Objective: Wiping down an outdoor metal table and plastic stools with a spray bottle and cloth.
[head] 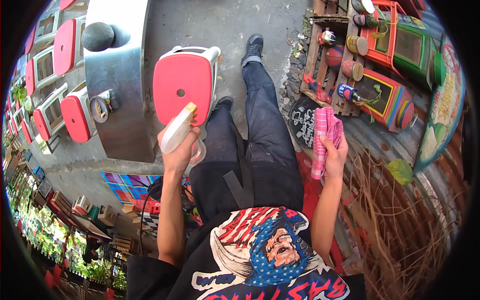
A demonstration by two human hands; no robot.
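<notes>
My left hand grips a spray bottle by its neck. The bottle's white trigger head ends in a yellowish nozzle, and its clear body shows partly behind the hand. In my right hand is a folded pink checked cloth, pinched under the thumb and held off to the side of my leg. Just beyond the sprayer stands a plastic stool with a red seat and white legs. The nozzle overlaps the seat's near edge in view; whether they touch I cannot tell.
To the left runs a metal-topped table bearing a dark round ball and a small dish. Several red-and-white stools stand past it. A wooden pallet shelf, painted lanterns and corrugated metal line the right side.
</notes>
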